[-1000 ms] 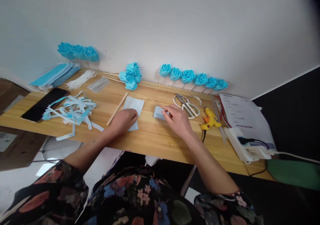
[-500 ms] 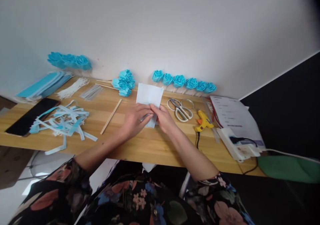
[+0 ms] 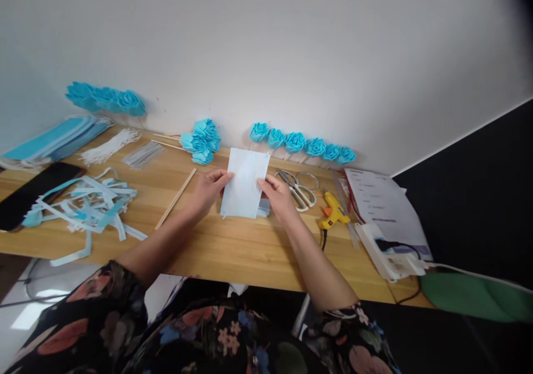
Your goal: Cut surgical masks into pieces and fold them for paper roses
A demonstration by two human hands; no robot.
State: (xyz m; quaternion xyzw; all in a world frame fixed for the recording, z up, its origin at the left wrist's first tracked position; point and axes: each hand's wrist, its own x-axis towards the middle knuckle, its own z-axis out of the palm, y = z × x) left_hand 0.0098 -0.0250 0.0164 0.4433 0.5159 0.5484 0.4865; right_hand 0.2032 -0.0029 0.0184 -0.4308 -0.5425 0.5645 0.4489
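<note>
Between my two hands a pale blue rectangular sheet [image 3: 245, 182], like cut face-mask fabric, is held flat and upright above the table. My left hand [image 3: 210, 190] pinches its left edge, thumb on the front. On the opposite edge my right hand [image 3: 278, 195] grips with thumb in front, fingers hidden behind. Partly covered by the sheet, a small stack of similar pieces [image 3: 264, 208] lies near my right hand. White-handled scissors [image 3: 300, 192] rest just right of that hand. Left of my left hand lies a pair of wooden sticks [image 3: 176, 198].
Blue fabric flowers [image 3: 295, 142] line the wall, with a cluster [image 3: 202, 142] nearer the middle. Cut strips [image 3: 89, 202], a phone [image 3: 35, 196] and stacked masks [image 3: 54, 138] occupy the left. At right are a yellow glue gun [image 3: 333, 210], a power strip [image 3: 381, 254] and papers [image 3: 385, 207].
My hands have moved apart from the middle of the sheet to its two side edges. The sheet now faces me flat and fully visible. The view has shifted slightly.
</note>
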